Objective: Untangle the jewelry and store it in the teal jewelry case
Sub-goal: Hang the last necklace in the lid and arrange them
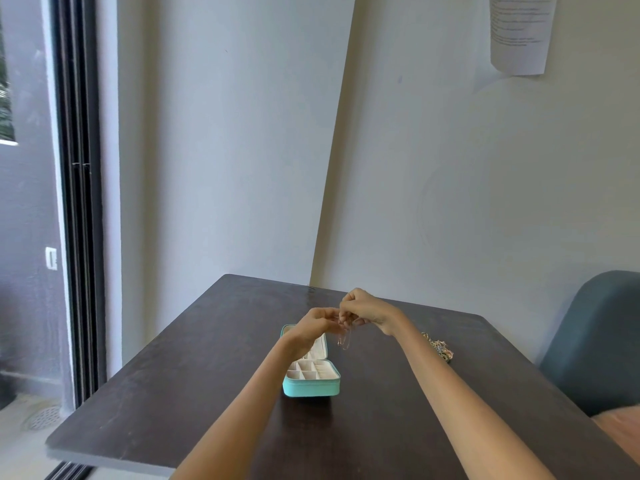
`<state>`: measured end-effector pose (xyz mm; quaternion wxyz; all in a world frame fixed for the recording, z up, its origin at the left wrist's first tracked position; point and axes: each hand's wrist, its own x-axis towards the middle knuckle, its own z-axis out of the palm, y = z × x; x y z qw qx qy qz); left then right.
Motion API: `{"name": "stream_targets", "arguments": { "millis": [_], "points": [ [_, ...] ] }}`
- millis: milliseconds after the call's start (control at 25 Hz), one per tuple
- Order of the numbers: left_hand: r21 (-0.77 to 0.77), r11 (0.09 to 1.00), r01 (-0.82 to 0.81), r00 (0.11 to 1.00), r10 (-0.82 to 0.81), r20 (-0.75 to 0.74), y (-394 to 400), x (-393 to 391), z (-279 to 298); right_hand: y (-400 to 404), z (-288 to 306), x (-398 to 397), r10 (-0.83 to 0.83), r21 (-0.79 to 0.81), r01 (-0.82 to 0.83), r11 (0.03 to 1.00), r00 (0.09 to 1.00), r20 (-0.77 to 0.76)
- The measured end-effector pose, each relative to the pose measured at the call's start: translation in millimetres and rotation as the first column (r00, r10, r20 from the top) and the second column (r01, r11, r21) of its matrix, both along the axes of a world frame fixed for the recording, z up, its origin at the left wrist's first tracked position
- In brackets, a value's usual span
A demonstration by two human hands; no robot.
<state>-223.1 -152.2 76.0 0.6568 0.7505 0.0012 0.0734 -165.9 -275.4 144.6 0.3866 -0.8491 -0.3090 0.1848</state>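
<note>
The teal jewelry case (311, 386) lies open on the dark table (173, 393), its cream compartments showing and its lid partly hidden behind my left forearm. Above the case, my left hand (317, 323) and my right hand (363, 310) meet fingertip to fingertip. Both pinch a thin gold chain (344, 341) that hangs in a loop between them. A tangled heap of jewelry (438, 346) lies on the table to the right, just beyond my right forearm.
A blue-grey chair back (595, 341) stands at the table's right side. The table's far edge meets the wall. A dark sliding-door frame (79, 237) runs down the left. A sheet of paper (519, 32) hangs on the wall above.
</note>
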Motion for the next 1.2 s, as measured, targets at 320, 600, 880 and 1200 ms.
{"name": "stream_targets", "arguments": {
  "millis": [320, 600, 880, 1200],
  "points": [
    [-0.069, 0.987, -0.143, 0.989, 0.146, 0.037, 0.1, 5.0, -13.4, -7.5, 1.8, 2.5, -0.051, 0.164, 0.054, 0.985, 0.998, -0.027],
    [-0.133, 0.973, -0.189, 0.979, 0.197, 0.051, -6.2, 4.0, -15.7, -6.4, 0.4, 7.6, -0.089, 0.402, 0.153, 0.903, 0.981, -0.173],
    [-0.086, 0.977, -0.196, 0.978, 0.201, 0.056, -0.8, 1.0, -21.6, -1.7, -0.3, 2.5, 0.009, 0.254, 0.031, 0.967, 0.988, -0.155],
    [-0.061, 0.982, -0.181, 0.967, 0.189, 0.170, 10.0, -6.3, -3.2, 7.7, 2.5, -2.2, 0.007, 0.089, 0.000, 0.996, 0.998, -0.070]
  ]
}}
